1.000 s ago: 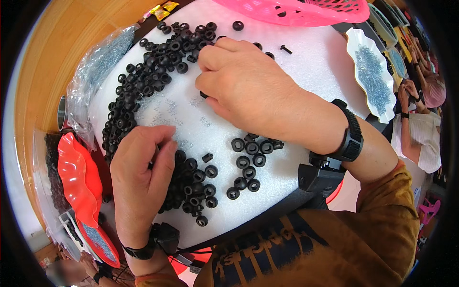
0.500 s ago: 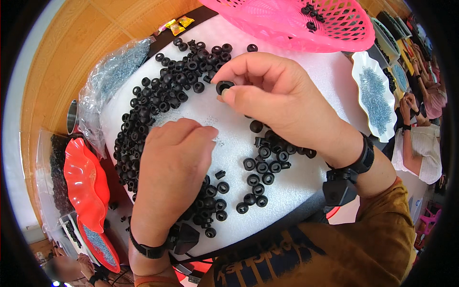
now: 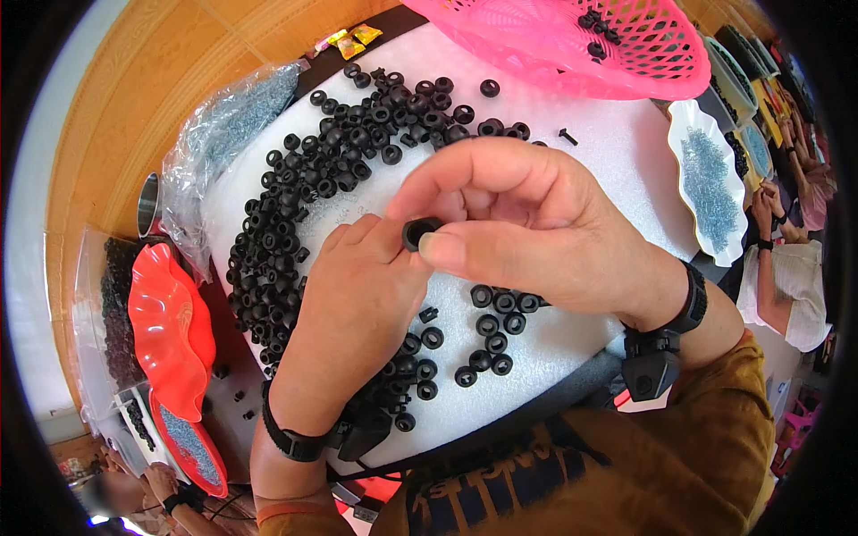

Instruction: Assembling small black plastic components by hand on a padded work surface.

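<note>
Rubber ring [image 3: 420,233], small and black, sits pinched between the thumb and forefinger of the right hand [image 3: 527,228], with the left hand [image 3: 357,313] closing its fingers on it from below, above the middle of the bench [image 3: 608,170]. It looks light, slightly soft and easy to drop, best held by its outer rim. Loose rings [image 3: 492,330] lie near the front edge, a bigger heap [image 3: 331,170] toward the far left, and a pink basket [image 3: 572,40] at the far edge.
</note>
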Available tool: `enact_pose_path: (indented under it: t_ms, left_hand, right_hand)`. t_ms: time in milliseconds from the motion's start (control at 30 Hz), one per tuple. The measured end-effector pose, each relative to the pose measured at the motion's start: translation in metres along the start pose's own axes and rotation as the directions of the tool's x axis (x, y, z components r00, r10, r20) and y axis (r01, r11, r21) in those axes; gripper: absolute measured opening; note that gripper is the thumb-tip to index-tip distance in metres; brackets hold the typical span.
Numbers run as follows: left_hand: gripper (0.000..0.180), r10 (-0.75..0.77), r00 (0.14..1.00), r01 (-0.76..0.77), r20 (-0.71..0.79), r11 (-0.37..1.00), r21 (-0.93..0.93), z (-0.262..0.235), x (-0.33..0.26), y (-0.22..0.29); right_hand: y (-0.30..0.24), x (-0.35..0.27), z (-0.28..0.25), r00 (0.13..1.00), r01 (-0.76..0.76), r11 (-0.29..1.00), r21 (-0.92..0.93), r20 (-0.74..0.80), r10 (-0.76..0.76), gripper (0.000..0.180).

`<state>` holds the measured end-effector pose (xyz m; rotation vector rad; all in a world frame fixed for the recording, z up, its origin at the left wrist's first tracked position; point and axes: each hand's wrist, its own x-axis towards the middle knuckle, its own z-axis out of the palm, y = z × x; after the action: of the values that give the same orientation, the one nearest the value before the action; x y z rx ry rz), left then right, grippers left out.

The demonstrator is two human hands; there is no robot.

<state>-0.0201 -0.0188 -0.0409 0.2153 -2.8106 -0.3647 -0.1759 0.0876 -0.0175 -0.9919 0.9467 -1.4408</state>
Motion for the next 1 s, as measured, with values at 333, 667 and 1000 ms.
enact_pose_path:
  t_ms: [333, 667, 1000]
  left_hand:
    - [0.013, -0.234, 0.972, 0.233, -0.004, 0.97, -0.064, -0.013, -0.005, 0.002]
    - [0.018, -0.521, 0.82, 0.192, -0.238, 0.642, -0.743, -0.044, -0.011, 0.023]
    - [0.023, -0.279, 0.888, 0.084, -0.366, 0.88, -0.467, -0.044, -0.01, 0.026]
  right_hand:
    - [0.0, -0.001, 0.0, 0.999, -0.028, 0.99, 0.141, 0.045, 0.022, 0.022]
    - [-0.005, -0.001, -0.003, 0.988, -0.148, 0.974, 0.17, 0.063, 0.139, 0.022]
    - [-0.002, -0.001, -0.001, 0.98, -0.191, 0.965, 0.179, 0.093, 0.177, 0.022]
